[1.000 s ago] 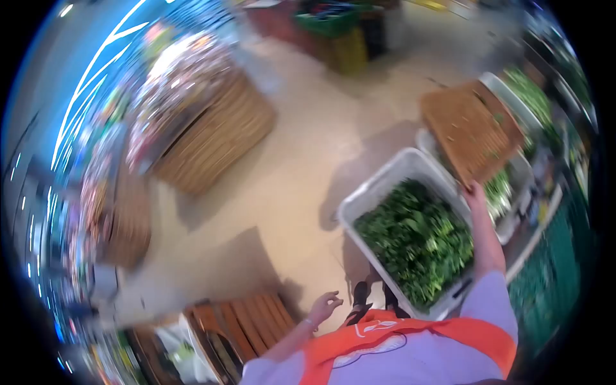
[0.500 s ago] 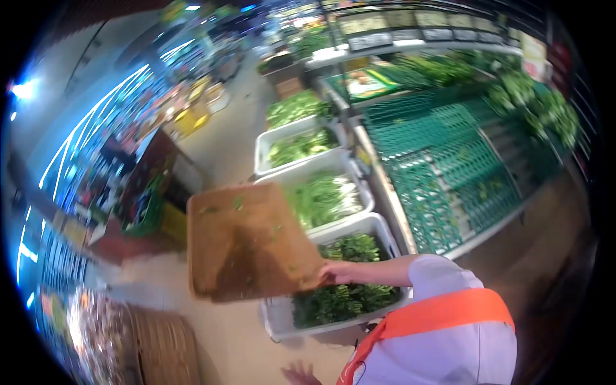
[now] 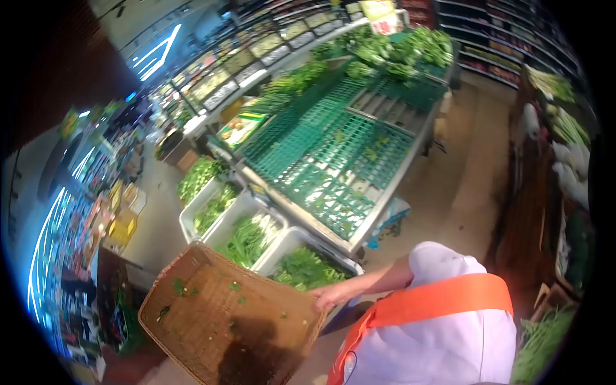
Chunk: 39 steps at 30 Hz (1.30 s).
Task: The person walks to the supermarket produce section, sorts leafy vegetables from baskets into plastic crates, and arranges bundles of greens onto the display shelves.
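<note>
My right hand (image 3: 333,296) grips the rim of a brown woven basket (image 3: 224,314) at its right corner. The basket is tilted, its inside facing me, with a few leaf scraps on its bottom and a dark shadow across it. Right behind the basket stands a white bin (image 3: 350,264) of dark leafy greens (image 3: 307,268). Beyond that, another bin holds long green stalks with white ends (image 3: 249,239). My left hand is out of the frame.
A display stand with green plastic mesh trays (image 3: 333,173) rises beyond the bins, with leafy vegetables (image 3: 420,48) at its far end. Shelves of produce (image 3: 568,154) line the right side. Yellow crates (image 3: 122,224) stand at the left.
The view has swung right toward the display stand. The basket, still in my right hand, has moved away from above the bins to their left and nearer to me. My left hand has left the view.
</note>
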Each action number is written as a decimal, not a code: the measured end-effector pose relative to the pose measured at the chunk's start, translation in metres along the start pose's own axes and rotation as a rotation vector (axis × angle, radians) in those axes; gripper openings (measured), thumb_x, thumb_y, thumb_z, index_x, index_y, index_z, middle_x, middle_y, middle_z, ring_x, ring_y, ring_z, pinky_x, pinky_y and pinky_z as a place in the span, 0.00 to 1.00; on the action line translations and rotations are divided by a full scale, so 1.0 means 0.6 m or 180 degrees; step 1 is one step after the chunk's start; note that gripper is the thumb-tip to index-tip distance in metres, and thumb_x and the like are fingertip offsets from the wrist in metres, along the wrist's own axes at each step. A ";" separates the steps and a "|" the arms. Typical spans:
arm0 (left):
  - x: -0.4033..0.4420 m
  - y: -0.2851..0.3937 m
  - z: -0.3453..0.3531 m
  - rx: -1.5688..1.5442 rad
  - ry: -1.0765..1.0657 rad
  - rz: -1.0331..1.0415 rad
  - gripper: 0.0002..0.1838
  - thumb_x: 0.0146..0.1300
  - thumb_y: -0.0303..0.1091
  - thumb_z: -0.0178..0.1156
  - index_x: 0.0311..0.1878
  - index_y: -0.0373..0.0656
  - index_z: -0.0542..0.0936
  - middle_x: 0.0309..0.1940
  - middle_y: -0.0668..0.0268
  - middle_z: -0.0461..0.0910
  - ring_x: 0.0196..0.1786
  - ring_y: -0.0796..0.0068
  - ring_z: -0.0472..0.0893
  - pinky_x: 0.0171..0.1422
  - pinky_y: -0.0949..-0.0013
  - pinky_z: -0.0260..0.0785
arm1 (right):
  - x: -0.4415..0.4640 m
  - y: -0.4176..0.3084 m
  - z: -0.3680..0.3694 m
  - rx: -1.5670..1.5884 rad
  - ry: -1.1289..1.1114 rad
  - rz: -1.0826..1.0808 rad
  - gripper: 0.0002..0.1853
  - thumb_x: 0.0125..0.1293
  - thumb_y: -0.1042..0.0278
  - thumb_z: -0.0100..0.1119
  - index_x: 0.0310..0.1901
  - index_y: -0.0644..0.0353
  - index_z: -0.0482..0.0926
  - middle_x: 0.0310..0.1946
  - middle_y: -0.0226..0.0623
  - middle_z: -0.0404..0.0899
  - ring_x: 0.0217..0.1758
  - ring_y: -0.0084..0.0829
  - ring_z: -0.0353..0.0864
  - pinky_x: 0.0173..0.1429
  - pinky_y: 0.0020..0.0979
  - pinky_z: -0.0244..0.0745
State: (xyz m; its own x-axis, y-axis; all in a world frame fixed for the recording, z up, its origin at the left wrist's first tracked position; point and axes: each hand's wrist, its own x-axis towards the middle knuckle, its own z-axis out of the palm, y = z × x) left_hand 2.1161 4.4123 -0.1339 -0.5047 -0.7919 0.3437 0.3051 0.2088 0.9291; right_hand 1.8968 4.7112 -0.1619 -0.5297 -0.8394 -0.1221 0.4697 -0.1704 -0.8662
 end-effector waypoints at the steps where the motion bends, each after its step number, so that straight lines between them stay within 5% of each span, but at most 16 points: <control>1: 0.003 0.018 0.022 -0.0219 -0.0110 -0.0097 0.34 0.60 0.36 0.59 0.65 0.41 0.55 0.63 0.56 0.62 0.58 0.64 0.68 0.61 0.64 0.64 | -0.019 -0.014 0.016 0.0547 0.0182 0.0041 0.36 0.52 0.79 0.52 0.66 0.53 0.57 0.40 0.22 0.74 0.33 0.11 0.71 0.27 0.13 0.63; 2: 0.004 0.035 0.047 -0.0406 -0.0211 -0.0188 0.33 0.60 0.36 0.59 0.65 0.40 0.55 0.62 0.56 0.62 0.58 0.64 0.68 0.61 0.64 0.64 | -0.043 -0.038 0.019 -0.0144 0.0111 -0.0106 0.38 0.49 0.77 0.51 0.66 0.51 0.58 0.36 0.25 0.72 0.33 0.15 0.68 0.29 0.20 0.67; 5: -0.004 0.062 0.093 -0.0708 -0.0477 -0.0409 0.32 0.60 0.37 0.59 0.64 0.40 0.57 0.62 0.56 0.63 0.58 0.64 0.68 0.61 0.64 0.64 | -0.069 0.000 0.007 0.0194 0.0387 -0.0679 0.38 0.49 0.78 0.51 0.66 0.52 0.57 0.39 0.26 0.73 0.35 0.17 0.69 0.32 0.21 0.69; 9: -0.030 0.084 0.130 -0.0927 -0.0708 -0.0614 0.30 0.60 0.37 0.58 0.63 0.39 0.59 0.61 0.56 0.64 0.58 0.63 0.69 0.62 0.63 0.64 | -0.182 -0.039 0.014 0.0029 0.0703 -0.0642 0.37 0.51 0.78 0.54 0.66 0.61 0.56 0.53 0.27 0.70 0.50 0.16 0.67 0.50 0.22 0.67; 20: -0.132 0.148 0.165 -0.1353 -0.0910 -0.1200 0.27 0.59 0.37 0.56 0.59 0.36 0.64 0.58 0.56 0.68 0.58 0.62 0.70 0.62 0.61 0.64 | -0.372 0.015 0.027 0.0072 0.1246 -0.0893 0.35 0.54 0.76 0.55 0.66 0.62 0.56 0.57 0.29 0.68 0.58 0.19 0.64 0.59 0.24 0.62; 35: -0.169 0.191 -0.065 -0.2212 0.0228 -0.1917 0.24 0.55 0.36 0.58 0.54 0.33 0.71 0.54 0.55 0.72 0.58 0.60 0.71 0.63 0.58 0.64 | -0.311 0.111 0.144 0.0518 0.0210 -0.0001 0.42 0.55 0.73 0.54 0.70 0.52 0.46 0.57 0.32 0.67 0.54 0.23 0.71 0.51 0.29 0.73; 36: -0.157 0.182 -0.085 -0.2245 0.0182 -0.2057 0.25 0.54 0.35 0.59 0.54 0.34 0.71 0.54 0.55 0.72 0.57 0.60 0.71 0.61 0.58 0.65 | -0.298 0.111 0.152 0.0486 0.0170 0.0090 0.35 0.58 0.70 0.56 0.67 0.58 0.54 0.57 0.32 0.68 0.57 0.24 0.69 0.57 0.28 0.69; 39: -0.128 0.167 -0.129 -0.2119 0.0441 -0.2031 0.26 0.54 0.35 0.59 0.56 0.35 0.71 0.55 0.55 0.72 0.55 0.59 0.71 0.60 0.58 0.66 | -0.241 0.095 0.188 0.0420 0.0095 0.0246 0.33 0.59 0.71 0.55 0.66 0.59 0.56 0.58 0.34 0.68 0.56 0.25 0.70 0.57 0.29 0.69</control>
State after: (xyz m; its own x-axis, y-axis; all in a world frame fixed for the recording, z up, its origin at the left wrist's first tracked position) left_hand 2.2478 4.4497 -0.0779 -0.6485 -0.7139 -0.2642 0.4250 -0.6275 0.6523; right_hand 2.0799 4.7646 -0.1387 -0.5082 -0.8372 -0.2022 0.5977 -0.1739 -0.7826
